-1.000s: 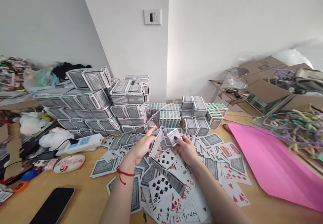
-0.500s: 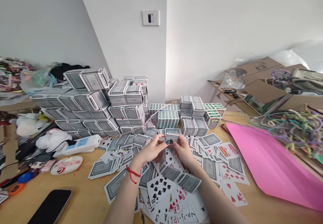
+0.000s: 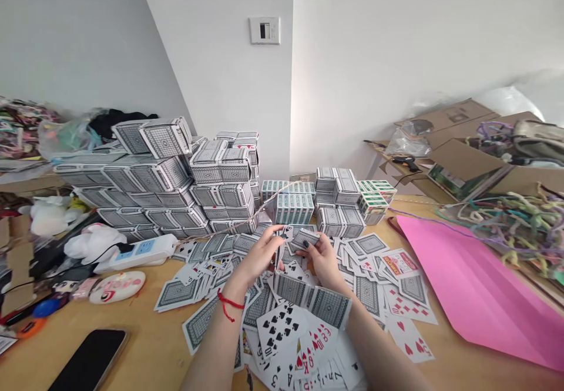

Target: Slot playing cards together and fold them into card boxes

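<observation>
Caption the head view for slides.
Left hand holding a grey patterned card strip, right hand a grey card, above scattered playing cards.

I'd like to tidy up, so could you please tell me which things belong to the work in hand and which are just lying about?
In use, apparently:
joined cards
loose cards
card blocks

Lying about, apparently:
phone
power strip
pink sheet

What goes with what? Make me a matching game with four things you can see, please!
1. Phone
2. Big paper sheet
3. String bracelet
4. Patterned card

A. Red
B. Held in the right hand
C. Dark screen facing up
D. Bright pink

Right pairs: 1-C, 2-D, 3-A, 4-B
</observation>
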